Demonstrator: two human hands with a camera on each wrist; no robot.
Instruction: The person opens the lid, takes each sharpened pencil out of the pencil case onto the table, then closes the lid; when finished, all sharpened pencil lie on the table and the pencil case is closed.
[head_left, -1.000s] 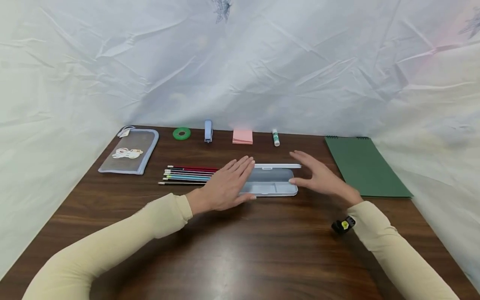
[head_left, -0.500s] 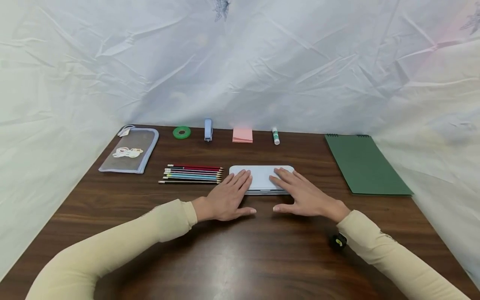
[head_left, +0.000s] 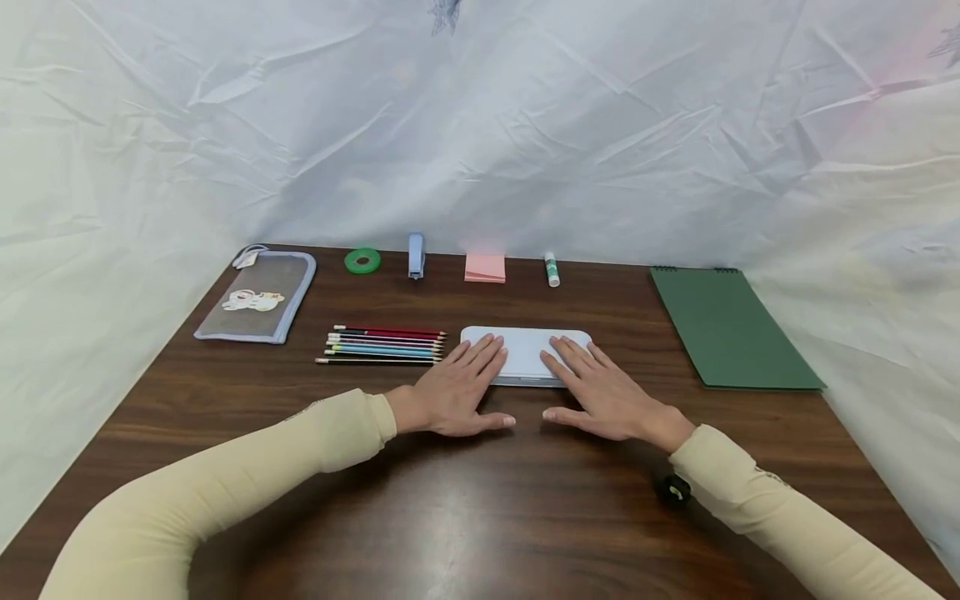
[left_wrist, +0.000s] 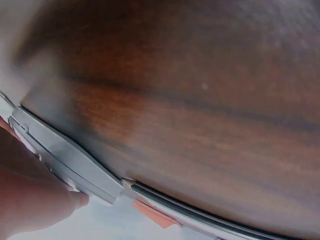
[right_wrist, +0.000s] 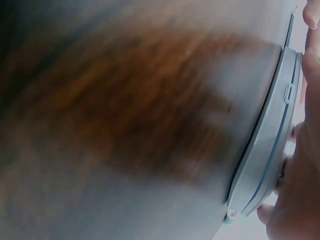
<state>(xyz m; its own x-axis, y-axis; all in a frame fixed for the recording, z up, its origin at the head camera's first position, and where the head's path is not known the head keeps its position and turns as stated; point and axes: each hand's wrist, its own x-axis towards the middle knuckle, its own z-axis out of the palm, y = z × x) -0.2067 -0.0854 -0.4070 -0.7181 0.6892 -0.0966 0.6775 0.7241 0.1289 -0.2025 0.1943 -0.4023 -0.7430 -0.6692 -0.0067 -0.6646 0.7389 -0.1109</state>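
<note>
A pale pencil case [head_left: 523, 353] lies flat on the dark wooden table with its lid down. The fingers of my left hand [head_left: 461, 387] rest straight on the left part of the lid, thumb pointing right. On the right part of the lid rest the spread fingers of my right hand [head_left: 603, 390], its thumb in front of the case. In the left wrist view the front side of the case [left_wrist: 65, 155] shows its small clasp. From the right wrist the case [right_wrist: 267, 135] shows only a thin seam under the lid. Several pencils [head_left: 386, 346] lie side by side left of the case.
Along the back stand or lie green tape [head_left: 363, 261], a blue stapler [head_left: 416, 256], pink sticky notes [head_left: 484, 267] and a glue stick [head_left: 552, 269]. A mesh zip pouch [head_left: 258, 298] is at the left, a green spiral notebook [head_left: 735, 329] at the right.
One second ago the case stood open with its lid raised. The lid has come down, and my right hand has moved left onto it. In the last half second both hands have hardly moved.
</note>
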